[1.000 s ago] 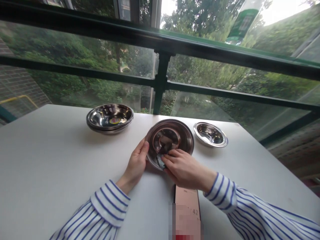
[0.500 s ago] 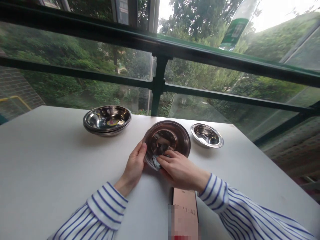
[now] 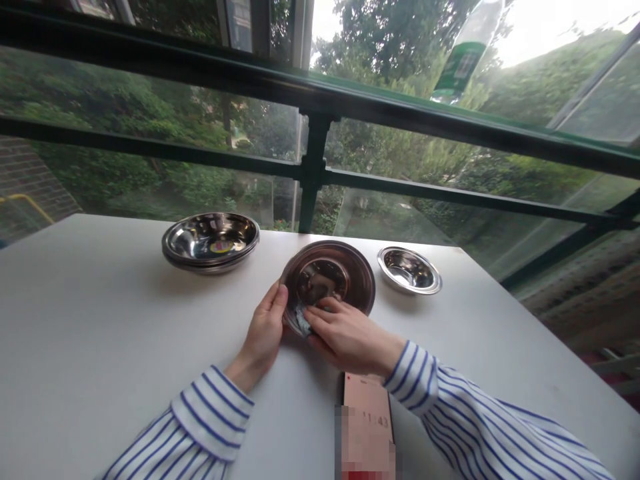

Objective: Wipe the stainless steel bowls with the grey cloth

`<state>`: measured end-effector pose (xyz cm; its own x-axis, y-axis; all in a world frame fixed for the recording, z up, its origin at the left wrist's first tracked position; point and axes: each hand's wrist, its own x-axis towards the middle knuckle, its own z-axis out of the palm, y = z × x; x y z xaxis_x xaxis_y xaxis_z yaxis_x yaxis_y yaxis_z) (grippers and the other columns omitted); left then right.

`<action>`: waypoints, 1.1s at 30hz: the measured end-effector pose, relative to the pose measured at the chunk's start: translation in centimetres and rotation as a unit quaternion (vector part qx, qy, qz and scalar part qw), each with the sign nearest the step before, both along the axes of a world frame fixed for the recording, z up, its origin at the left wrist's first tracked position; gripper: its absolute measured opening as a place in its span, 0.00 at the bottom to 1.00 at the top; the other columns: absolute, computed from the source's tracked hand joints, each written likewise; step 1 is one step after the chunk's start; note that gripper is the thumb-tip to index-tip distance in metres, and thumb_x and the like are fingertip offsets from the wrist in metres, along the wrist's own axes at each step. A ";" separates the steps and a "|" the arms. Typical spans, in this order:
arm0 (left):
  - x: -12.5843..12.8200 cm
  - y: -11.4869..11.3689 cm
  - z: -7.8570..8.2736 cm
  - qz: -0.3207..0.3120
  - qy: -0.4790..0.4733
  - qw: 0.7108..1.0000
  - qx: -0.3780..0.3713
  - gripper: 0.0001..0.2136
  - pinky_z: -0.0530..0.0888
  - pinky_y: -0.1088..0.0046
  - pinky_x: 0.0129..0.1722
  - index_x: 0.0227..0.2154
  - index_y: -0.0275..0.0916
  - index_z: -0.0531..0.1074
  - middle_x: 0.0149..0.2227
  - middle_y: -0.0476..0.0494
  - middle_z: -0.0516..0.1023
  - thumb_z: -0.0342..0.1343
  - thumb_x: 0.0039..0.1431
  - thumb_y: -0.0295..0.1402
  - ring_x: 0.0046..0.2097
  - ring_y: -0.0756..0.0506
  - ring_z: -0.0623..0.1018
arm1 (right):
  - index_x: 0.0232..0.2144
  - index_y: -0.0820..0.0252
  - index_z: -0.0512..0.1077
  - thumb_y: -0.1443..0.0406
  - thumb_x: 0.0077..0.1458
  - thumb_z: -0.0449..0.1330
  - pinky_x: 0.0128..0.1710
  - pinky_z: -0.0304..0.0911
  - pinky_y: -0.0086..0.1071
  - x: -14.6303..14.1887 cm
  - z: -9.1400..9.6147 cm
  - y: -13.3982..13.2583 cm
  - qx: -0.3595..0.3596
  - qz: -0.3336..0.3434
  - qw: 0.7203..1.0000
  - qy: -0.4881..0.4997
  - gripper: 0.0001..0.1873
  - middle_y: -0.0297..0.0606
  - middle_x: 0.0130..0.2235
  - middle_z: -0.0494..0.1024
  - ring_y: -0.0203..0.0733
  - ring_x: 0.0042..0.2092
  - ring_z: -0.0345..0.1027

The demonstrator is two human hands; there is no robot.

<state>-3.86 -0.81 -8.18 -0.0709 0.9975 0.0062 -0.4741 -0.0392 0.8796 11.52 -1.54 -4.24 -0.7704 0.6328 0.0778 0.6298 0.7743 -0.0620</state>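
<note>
A shiny metal bowl (image 3: 357,277) is tilted up towards me in the middle of the table. My left hand (image 3: 264,330) grips its left rim, the thumb on the near side and the fingers hidden behind. With bent fingers, my right hand (image 3: 345,333) presses a small pale bluish cloth (image 3: 303,321) against the bowl's inner wall at the lower left. Most of the cloth is covered by the fingers. To the left stands a stack of metal bowls (image 3: 210,240), the top one with a yellow and pink sticker. A smaller metal bowl (image 3: 410,270) sits upright on the right.
The white table (image 3: 125,347) carries a phone (image 3: 367,400) close to my right wrist, its screen lit and partly blurred out. Behind the table runs a dark green railing (image 3: 315,153) with glass. A bottle with a green label (image 3: 460,67) stands on the rail.
My right hand has shifted slightly left along the bowl's inner wall with the cloth. My left hand keeps its grip on the rim. The whole view has moved a little.
</note>
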 end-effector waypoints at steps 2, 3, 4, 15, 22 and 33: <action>-0.1 -0.1 0.1 0.005 -0.005 1.000 -0.009 0.15 0.70 0.67 0.48 0.43 0.41 0.73 0.45 0.46 0.77 0.55 0.54 0.40 0.49 0.42 0.73 | 0.48 0.67 0.63 0.61 0.61 0.47 0.44 0.62 0.40 -0.9 -0.2 0.3 0.007 0.000 1.000 0.022 0.17 0.48 0.45 0.73 0.48 0.46 0.60; -0.1 -0.1 0.1 0.008 -0.005 1.000 -0.010 0.15 0.70 0.67 0.48 0.43 0.41 0.73 0.45 0.45 0.78 0.56 0.53 0.39 0.49 0.42 0.73 | 0.48 0.67 0.63 0.61 0.61 0.47 0.43 0.62 0.40 -1.1 -0.3 0.4 0.009 0.001 1.000 0.027 0.17 0.48 0.46 0.73 0.48 0.46 0.60; -0.2 -0.1 0.2 0.011 -0.004 1.000 -0.010 0.15 0.70 0.67 0.48 0.43 0.40 0.73 0.44 0.45 0.78 0.56 0.53 0.39 0.49 0.42 0.74 | 0.48 0.66 0.63 0.61 0.61 0.47 0.43 0.62 0.40 -1.1 -0.2 0.4 0.009 0.002 1.000 0.025 0.17 0.48 0.45 0.73 0.48 0.46 0.60; -0.1 0.3 0.3 0.000 -0.011 1.000 -0.012 0.15 0.70 0.67 0.47 0.42 0.39 0.73 0.42 0.45 0.79 0.57 0.52 0.39 0.47 0.43 0.74 | 0.45 0.68 0.67 0.62 0.59 0.48 0.42 0.64 0.39 -0.6 0.4 0.0 0.000 -0.002 1.000 -0.017 0.17 0.46 0.42 0.75 0.50 0.45 0.62; -0.4 0.3 0.5 0.007 -0.009 1.000 -0.018 0.15 0.70 0.67 0.46 0.41 0.39 0.73 0.39 0.45 0.79 0.58 0.51 0.39 0.46 0.42 0.75 | 0.45 0.68 0.65 0.62 0.60 0.48 0.42 0.63 0.40 -0.5 0.0 0.1 0.011 0.000 1.000 -0.009 0.17 0.50 0.41 0.74 0.48 0.45 0.62; -0.3 0.2 0.4 0.012 -0.013 1.000 -0.009 0.11 0.69 0.70 0.48 0.39 0.41 0.73 0.42 0.48 0.78 0.56 0.54 0.38 0.47 0.45 0.74 | 0.50 0.70 0.62 0.61 0.61 0.45 0.41 0.65 0.39 -2.6 -0.3 0.6 0.020 -0.040 0.999 0.026 0.21 0.49 0.47 0.72 0.49 0.47 0.60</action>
<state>-4.16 -0.56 -7.75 -0.0948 0.9954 -0.0146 -0.4966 -0.0346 0.8673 8.91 -0.96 -4.58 -0.7118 0.6877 0.1430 0.6865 0.7242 -0.0653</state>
